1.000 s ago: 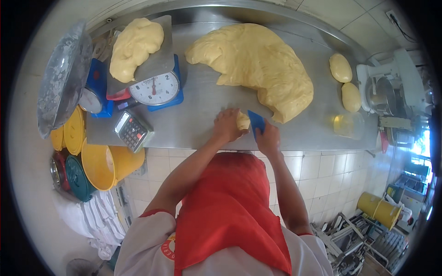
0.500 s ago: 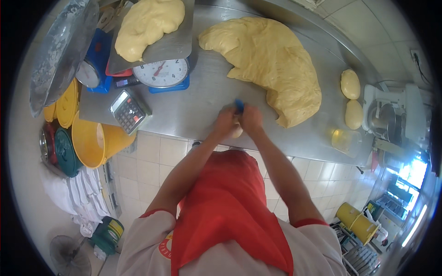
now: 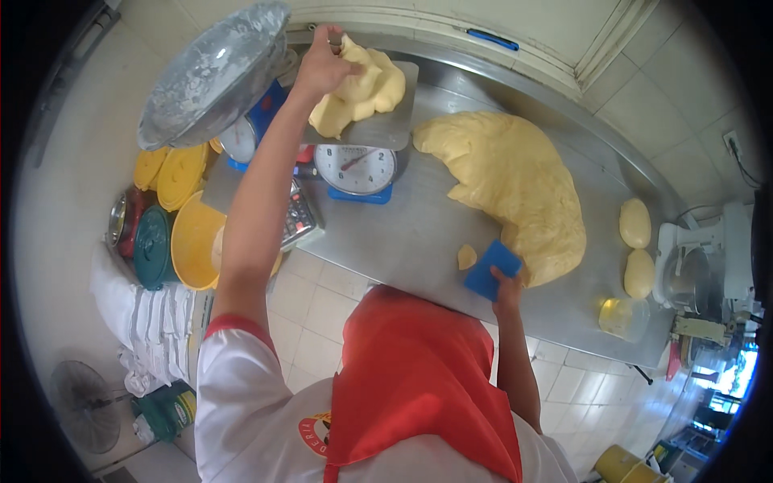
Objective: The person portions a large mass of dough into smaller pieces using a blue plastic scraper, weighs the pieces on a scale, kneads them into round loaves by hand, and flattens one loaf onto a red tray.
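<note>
My left hand (image 3: 326, 66) reaches up to the far left and grips the edge of a soft yellow dough piece (image 3: 366, 92). That piece lies on the metal pan (image 3: 403, 121) of a dial scale (image 3: 355, 169), with one part pulled up. My right hand (image 3: 507, 290) holds a flat blue dough scraper (image 3: 489, 272) low over the steel table, at the near end of a large yellow dough mass (image 3: 531, 185). A small scrap of dough (image 3: 467, 257) sits just left of the scraper.
Two dough balls (image 3: 635, 224) rest at the table's right, by a clear tub of yellow liquid (image 3: 622, 319) and a white mixer (image 3: 688, 258). A calculator (image 3: 299, 219) stands left of the scale. A floury metal bowl (image 3: 213, 76) tilts over a second scale (image 3: 239, 138).
My hands were together at the table's near edge; now they are apart. The left has moved to the dough on the scale, the right to the right with the scraper. The view has shifted.
</note>
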Action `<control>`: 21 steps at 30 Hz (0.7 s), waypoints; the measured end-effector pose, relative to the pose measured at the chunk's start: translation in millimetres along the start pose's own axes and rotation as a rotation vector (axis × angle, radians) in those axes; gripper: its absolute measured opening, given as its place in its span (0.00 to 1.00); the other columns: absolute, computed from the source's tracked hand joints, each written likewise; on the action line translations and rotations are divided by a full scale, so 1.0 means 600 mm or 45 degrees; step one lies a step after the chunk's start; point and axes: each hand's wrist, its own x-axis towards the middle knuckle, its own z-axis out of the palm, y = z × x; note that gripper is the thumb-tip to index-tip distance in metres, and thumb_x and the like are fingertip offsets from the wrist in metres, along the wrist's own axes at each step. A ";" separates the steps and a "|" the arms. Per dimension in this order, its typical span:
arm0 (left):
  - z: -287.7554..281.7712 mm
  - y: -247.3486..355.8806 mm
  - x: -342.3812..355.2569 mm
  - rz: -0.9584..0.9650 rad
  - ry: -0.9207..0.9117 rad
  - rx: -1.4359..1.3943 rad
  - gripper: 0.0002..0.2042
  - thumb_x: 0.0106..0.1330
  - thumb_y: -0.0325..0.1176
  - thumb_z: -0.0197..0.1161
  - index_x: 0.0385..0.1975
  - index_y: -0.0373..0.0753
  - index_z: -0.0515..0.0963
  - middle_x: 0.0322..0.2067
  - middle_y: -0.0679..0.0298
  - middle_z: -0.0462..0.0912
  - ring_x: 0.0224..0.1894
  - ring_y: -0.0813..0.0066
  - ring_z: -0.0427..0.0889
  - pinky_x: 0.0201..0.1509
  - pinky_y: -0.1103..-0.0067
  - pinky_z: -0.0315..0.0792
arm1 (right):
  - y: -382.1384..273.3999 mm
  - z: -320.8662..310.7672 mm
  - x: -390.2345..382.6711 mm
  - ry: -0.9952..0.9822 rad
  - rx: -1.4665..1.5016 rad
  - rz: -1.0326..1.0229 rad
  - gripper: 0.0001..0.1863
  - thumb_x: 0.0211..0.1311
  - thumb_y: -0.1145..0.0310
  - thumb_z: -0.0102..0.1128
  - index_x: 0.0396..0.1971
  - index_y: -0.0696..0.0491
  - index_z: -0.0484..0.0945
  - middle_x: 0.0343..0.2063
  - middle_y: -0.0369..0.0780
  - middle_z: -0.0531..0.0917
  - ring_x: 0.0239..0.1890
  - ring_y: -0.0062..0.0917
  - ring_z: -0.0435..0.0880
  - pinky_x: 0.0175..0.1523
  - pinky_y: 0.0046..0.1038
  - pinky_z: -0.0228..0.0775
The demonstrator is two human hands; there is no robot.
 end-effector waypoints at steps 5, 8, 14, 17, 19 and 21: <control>-0.031 -0.098 0.104 0.069 0.041 0.635 0.39 0.42 0.43 0.79 0.60 0.44 0.74 0.51 0.52 0.82 0.52 0.59 0.81 0.57 0.70 0.73 | 0.009 -0.037 -0.020 0.098 0.111 -0.042 0.19 0.54 0.78 0.67 0.48 0.59 0.77 0.41 0.39 0.84 0.42 0.27 0.83 0.50 0.31 0.76; -0.011 -0.064 0.095 0.197 -0.051 0.671 0.36 0.41 0.47 0.79 0.55 0.43 0.79 0.48 0.53 0.83 0.52 0.60 0.81 0.57 0.70 0.73 | 0.035 -0.087 -0.029 0.145 0.166 0.020 0.19 0.54 0.78 0.67 0.47 0.59 0.77 0.41 0.39 0.84 0.42 0.28 0.83 0.51 0.31 0.76; -0.013 -0.069 0.095 0.182 -0.040 0.780 0.40 0.44 0.54 0.77 0.58 0.38 0.75 0.53 0.51 0.80 0.57 0.60 0.78 0.61 0.71 0.69 | 0.053 -0.091 -0.060 0.211 0.178 0.038 0.21 0.55 0.77 0.67 0.50 0.60 0.75 0.43 0.41 0.82 0.44 0.32 0.83 0.50 0.33 0.77; -0.027 -0.083 0.104 0.224 -0.042 0.757 0.44 0.42 0.57 0.77 0.60 0.39 0.74 0.53 0.50 0.80 0.57 0.58 0.78 0.62 0.70 0.69 | 0.050 -0.069 -0.075 0.211 0.168 0.047 0.19 0.56 0.77 0.66 0.48 0.60 0.76 0.42 0.40 0.83 0.43 0.28 0.83 0.52 0.31 0.75; -0.024 -0.086 0.104 0.209 -0.079 0.708 0.46 0.41 0.59 0.77 0.61 0.40 0.73 0.51 0.50 0.81 0.56 0.57 0.79 0.62 0.69 0.70 | 0.044 -0.060 -0.082 0.210 0.164 0.027 0.19 0.56 0.77 0.66 0.49 0.60 0.76 0.42 0.40 0.83 0.43 0.28 0.83 0.52 0.31 0.75; -0.025 -0.086 0.105 0.165 -0.085 0.675 0.49 0.39 0.64 0.75 0.61 0.38 0.73 0.52 0.49 0.80 0.57 0.57 0.78 0.63 0.69 0.70 | 0.053 -0.064 -0.077 0.189 0.156 0.032 0.20 0.56 0.77 0.66 0.50 0.60 0.75 0.43 0.41 0.82 0.44 0.30 0.83 0.52 0.32 0.76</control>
